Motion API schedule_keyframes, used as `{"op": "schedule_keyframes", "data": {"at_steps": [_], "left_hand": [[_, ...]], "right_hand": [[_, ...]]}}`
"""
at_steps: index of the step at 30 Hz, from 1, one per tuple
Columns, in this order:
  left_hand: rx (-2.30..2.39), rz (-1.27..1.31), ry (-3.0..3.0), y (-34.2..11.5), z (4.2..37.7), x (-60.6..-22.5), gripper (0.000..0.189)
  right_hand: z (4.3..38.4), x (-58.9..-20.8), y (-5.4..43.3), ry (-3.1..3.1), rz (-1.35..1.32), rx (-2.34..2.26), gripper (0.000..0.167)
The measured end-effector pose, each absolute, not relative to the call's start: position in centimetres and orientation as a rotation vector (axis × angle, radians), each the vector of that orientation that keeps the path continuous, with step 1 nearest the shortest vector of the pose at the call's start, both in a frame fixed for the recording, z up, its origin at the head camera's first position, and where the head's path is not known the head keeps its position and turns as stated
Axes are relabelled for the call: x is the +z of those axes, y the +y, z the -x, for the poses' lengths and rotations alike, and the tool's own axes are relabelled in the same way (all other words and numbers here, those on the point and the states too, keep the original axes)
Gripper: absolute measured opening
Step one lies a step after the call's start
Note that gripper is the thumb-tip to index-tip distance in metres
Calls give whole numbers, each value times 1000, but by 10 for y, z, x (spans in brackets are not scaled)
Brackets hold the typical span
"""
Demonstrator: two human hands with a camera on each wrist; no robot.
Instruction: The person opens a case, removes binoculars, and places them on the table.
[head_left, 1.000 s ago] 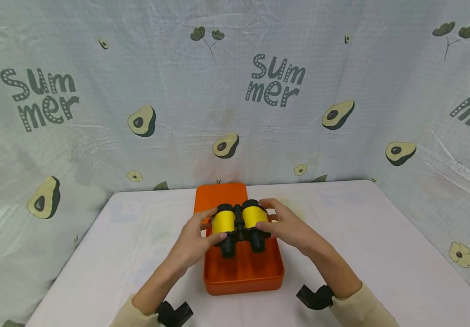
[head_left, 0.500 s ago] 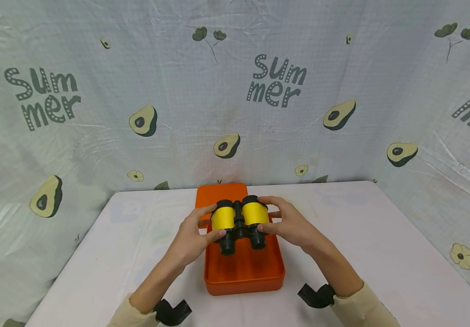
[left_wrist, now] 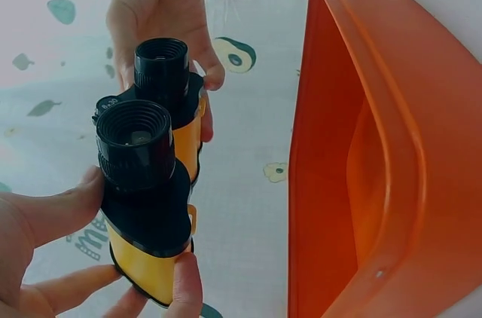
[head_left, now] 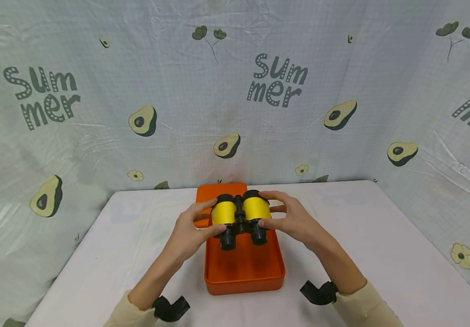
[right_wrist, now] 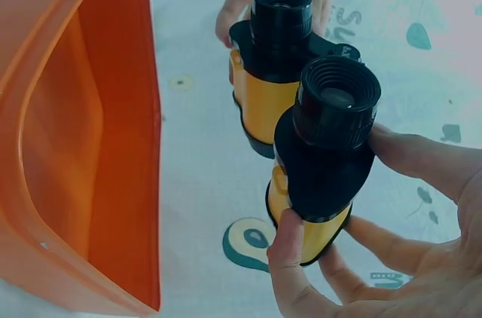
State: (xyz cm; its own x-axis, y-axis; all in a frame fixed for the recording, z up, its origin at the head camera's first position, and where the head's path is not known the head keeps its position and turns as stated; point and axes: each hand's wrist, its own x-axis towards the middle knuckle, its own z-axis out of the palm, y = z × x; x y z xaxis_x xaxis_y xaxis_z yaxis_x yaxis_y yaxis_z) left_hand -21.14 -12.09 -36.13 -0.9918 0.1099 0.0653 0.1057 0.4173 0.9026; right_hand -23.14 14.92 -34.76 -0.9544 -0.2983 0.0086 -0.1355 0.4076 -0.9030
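Observation:
Yellow and black binoculars (head_left: 240, 216) are held by both hands above an orange case (head_left: 244, 287). My left hand (head_left: 188, 234) grips the left barrel, thumb near the eyepiece and fingers along the outer side. The right barrel is gripped by my right hand (head_left: 294, 221) in the same way. In the left wrist view the black eyepieces (left_wrist: 135, 145) face the camera, and the case's open side (left_wrist: 339, 145) stands apart from the binoculars. A gap between case and binoculars (right_wrist: 324, 160) shows in the right wrist view too. The binoculars overlap the case's back part in the head view.
The case's orange lid (head_left: 218, 192) lies flat behind it, toward the table's back edge. A white table (head_left: 136, 245) carries everything. Behind and beside it hangs a pale sheet (head_left: 185, 100) printed with avocados, flowers and lettering. Black straps (head_left: 172, 309) sit at both wrists.
Both hands have moved the binoculars up and away from the person, toward the lid. More of the case's inside now shows. The case has stayed in place.

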Motion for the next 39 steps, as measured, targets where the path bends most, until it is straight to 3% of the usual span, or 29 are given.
{"op": "schedule_keyframes", "data": {"at_steps": [15, 39], "left_hand": [[1698, -288, 2630, -115, 229, -349, 66], [1881, -282, 2304, -71, 291, -328, 70]], "right_hand": [[239, -340, 163, 2516, 437, -1631, 73], [290, -330, 204, 2514, 429, -1662, 71]]}}
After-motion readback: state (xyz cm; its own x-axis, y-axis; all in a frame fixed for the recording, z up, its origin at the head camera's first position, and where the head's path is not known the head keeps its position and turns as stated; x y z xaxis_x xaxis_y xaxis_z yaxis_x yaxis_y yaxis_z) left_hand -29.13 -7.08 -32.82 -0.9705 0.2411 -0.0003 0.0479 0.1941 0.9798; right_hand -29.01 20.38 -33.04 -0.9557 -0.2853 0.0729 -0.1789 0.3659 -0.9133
